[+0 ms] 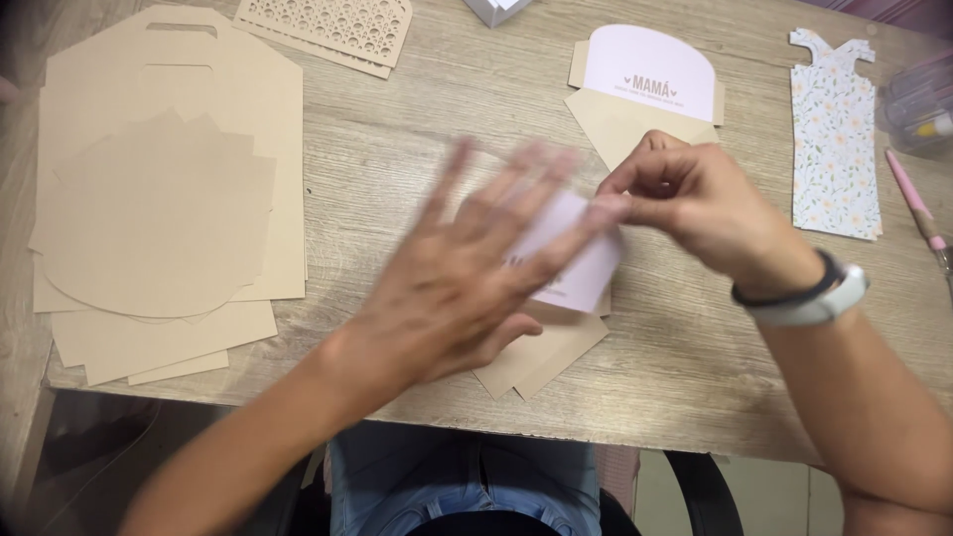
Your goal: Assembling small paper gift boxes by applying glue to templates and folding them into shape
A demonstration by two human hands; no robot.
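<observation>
lying under left hand (467,288), white card (586,263) pinched by right hand (695,203).

Wood-grain table (397,169) is carrying everything. Stack of kraft card cutouts (164,213) is lying at left, perforated kraft panel (333,30) sitting at the top edge. Kraft envelope with white arched card (645,84) is resting top centre, floral dress-shaped cutout (836,139) at right, pink pen (918,208) lying just beside it. More kraft pieces (541,362) are sitting near the front edge.
</observation>
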